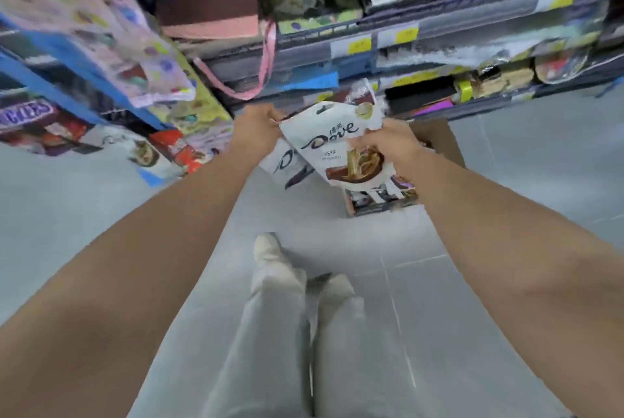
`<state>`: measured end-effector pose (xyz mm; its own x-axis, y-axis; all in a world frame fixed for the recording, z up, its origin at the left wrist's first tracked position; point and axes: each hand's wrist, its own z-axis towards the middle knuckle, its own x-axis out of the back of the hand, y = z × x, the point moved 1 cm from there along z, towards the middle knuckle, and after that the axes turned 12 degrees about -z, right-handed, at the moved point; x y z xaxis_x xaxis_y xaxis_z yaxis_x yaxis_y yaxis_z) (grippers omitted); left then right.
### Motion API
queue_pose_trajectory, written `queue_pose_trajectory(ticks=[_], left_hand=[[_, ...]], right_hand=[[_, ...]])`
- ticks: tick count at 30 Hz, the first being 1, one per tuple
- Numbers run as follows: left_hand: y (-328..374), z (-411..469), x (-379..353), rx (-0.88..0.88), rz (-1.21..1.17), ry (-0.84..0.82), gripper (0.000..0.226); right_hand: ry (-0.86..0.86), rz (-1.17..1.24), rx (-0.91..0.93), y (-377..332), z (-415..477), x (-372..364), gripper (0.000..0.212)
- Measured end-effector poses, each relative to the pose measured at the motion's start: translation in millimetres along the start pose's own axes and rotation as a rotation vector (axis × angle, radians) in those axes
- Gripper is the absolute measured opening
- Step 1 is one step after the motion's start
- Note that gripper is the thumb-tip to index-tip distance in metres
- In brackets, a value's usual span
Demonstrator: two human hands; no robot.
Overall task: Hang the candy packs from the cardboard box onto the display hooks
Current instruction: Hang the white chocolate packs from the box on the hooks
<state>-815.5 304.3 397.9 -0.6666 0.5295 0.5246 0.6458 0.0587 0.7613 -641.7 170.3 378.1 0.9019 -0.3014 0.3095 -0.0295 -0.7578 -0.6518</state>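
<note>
Head view. Left hand (258, 123) pinched the top corner of a white candy pack (332, 144); right hand (388, 142) curled round its right edge. The pack hung in the air just above the cardboard box (439, 144), with a second pack (287, 164) beneath it.

Judged step: pack out of the box, not yet hung. The next move calls for lining its hang hole up with a free hook on the left rack (77, 73). The hooks were too blurred to pick out.

Cardboard box (439, 144) stands on the floor (101, 201), shelving (439, 32) right behind it. Front candy pack (337, 144) is above the box's left side, held between the left hand (256, 127) at its upper corner and the right hand (391, 144) on its box-side edge. Second pack (285, 164) lies under the first, left of the box. Hanging packs (141, 154) are well left of the box. Person's feet (270, 255) are before the box, to its left.
</note>
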Motion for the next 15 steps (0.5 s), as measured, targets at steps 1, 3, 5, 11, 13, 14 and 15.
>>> queue_pose_trajectory(ticks=[1,3,5,11,13,14,15], left_hand=[[-3.8,-10.5,20.9,-0.004,0.011,0.037,0.019],[-15.5,-29.3,62.5,-0.008,0.014,0.062,0.019],[-32.2,-44.6,101.7,-0.031,0.011,0.045,0.02],[-98.9,-66.2,211.0,-0.002,0.116,0.078,0.012],[-116.4,-65.3,243.2,-0.001,0.206,0.111,0.018],[-124.0,-64.4,257.7,-0.007,0.259,0.134,0.018],[-130.0,-64.5,270.7,-0.023,0.324,0.159,0.018]], right_hand=[[-0.011,-0.025,0.026,-12.5,-8.8,-13.7,0.024],[-0.037,-0.077,0.077,-37.2,-25.6,-43.6,0.022],[-0.067,-0.133,0.115,-59.1,-40.1,-73.8,0.023],[-0.125,-0.364,0.179,-104.6,-74.3,-177.0,0.034],[-0.095,-0.405,0.19,-114.6,-80.2,-208.2,0.034],[-0.069,-0.421,0.198,-118.6,-81.7,-223.8,0.035],[-0.044,-0.433,0.204,-122.3,-82.9,-238.6,0.036]])
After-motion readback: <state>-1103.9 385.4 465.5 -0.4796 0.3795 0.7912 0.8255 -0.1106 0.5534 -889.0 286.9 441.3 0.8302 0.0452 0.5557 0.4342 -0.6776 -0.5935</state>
